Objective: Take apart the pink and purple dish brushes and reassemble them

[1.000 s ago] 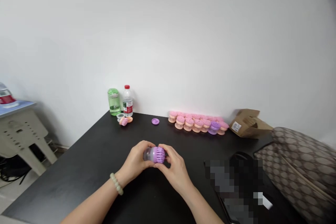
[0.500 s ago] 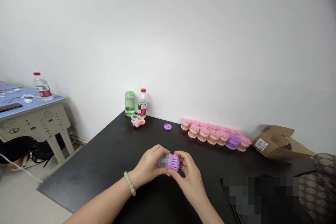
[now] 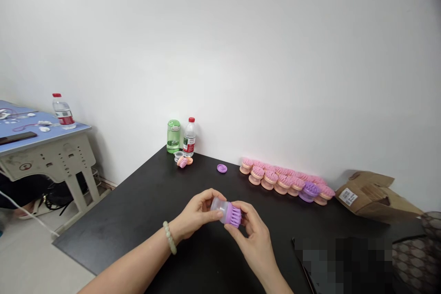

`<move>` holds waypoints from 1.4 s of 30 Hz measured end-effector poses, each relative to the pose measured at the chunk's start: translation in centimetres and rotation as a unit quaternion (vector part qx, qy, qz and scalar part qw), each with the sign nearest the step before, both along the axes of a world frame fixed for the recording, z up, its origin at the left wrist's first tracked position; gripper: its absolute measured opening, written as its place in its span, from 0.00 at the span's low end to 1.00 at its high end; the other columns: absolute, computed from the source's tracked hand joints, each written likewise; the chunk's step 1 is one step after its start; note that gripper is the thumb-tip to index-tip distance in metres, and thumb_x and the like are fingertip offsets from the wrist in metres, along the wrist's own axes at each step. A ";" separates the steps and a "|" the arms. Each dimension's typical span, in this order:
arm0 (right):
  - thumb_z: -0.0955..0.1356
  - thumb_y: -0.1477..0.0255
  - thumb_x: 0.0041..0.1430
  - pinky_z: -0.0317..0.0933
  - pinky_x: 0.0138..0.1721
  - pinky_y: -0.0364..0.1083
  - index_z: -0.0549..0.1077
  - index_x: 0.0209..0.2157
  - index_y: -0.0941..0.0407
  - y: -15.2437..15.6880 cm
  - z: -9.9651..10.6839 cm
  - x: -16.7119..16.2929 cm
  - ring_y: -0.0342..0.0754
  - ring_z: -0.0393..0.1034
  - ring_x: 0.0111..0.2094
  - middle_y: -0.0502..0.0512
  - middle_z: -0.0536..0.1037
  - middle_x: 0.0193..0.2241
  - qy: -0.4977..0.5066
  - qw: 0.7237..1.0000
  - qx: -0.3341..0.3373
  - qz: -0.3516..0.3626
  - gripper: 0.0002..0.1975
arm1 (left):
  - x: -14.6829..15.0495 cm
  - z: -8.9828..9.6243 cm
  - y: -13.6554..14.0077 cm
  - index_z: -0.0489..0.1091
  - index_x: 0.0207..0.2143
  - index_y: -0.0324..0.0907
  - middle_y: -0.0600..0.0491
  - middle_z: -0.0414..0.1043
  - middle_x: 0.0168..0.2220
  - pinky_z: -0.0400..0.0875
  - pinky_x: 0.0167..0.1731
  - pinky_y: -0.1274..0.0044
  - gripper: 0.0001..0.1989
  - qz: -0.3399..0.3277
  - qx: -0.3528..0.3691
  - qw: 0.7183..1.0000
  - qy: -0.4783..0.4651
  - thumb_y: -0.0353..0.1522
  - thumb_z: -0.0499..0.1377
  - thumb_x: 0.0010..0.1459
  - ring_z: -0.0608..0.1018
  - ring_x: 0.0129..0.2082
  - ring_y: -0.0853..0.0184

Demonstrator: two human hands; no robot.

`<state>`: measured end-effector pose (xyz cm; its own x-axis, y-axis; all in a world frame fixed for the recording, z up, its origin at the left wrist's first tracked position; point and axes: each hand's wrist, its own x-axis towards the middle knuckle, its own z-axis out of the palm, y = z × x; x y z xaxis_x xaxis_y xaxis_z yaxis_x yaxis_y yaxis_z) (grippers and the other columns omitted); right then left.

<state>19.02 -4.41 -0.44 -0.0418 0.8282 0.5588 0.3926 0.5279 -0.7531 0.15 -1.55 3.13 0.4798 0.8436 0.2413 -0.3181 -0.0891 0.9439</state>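
Purple-bristled round brush with a clear plastic body (image 3: 230,214) is held above the black counter (image 3: 138,211), between both hands. Just changed: left hand (image 3: 198,215) shifts its thumb onto the near side of the clear body, and the brush tips more, bristles down to the right. Looks like a regrip, handling still under way, body and head joined. Left hand curls closed on the clear end; right hand (image 3: 254,234) is part-closed, thumb and fingers pinching the purple head. Flat purple plastic disc (image 3: 222,168) lies beyond, untouched.
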 end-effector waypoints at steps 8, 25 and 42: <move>0.73 0.72 0.57 0.74 0.43 0.48 0.73 0.47 0.51 0.0 -0.4 -0.1 0.54 0.76 0.45 0.58 0.77 0.45 -0.075 0.990 0.114 -0.018 0.16 | 0.3 -0.7 0.6 0.66 0.36 0.39 0.57 0.68 0.27 0.65 0.23 0.80 0.25 0.049 -0.044 0.996 0.067 0.47 0.70 0.47 0.70 0.24 0.73; 0.64 0.82 0.62 0.73 0.48 0.56 0.74 0.49 0.48 -1.0 1.4 -0.5 0.56 0.74 0.50 0.59 0.78 0.47 -0.149 0.964 0.216 0.042 0.18 | 0.6 -2.0 1.1 0.63 0.27 0.41 0.57 0.67 0.15 0.48 0.11 0.82 0.34 0.001 -0.144 0.979 0.141 0.64 0.49 0.53 0.65 0.11 0.74; 0.77 0.65 0.47 0.75 0.42 0.50 0.75 0.42 0.55 0.4 0.0 -0.4 0.54 0.78 0.39 0.57 0.80 0.38 0.142 0.985 -0.092 0.007 0.20 | 0.0 -0.8 0.5 0.67 0.41 0.42 0.52 0.66 0.38 0.66 0.35 0.74 0.28 0.011 -0.131 0.991 -0.011 0.55 0.64 0.52 0.70 0.35 0.68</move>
<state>18.59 -3.98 -0.48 0.0824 0.9173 0.3896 0.1446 0.3758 -0.9153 0.11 -1.01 2.36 0.4583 0.8885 0.0225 -0.3400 0.1518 0.9281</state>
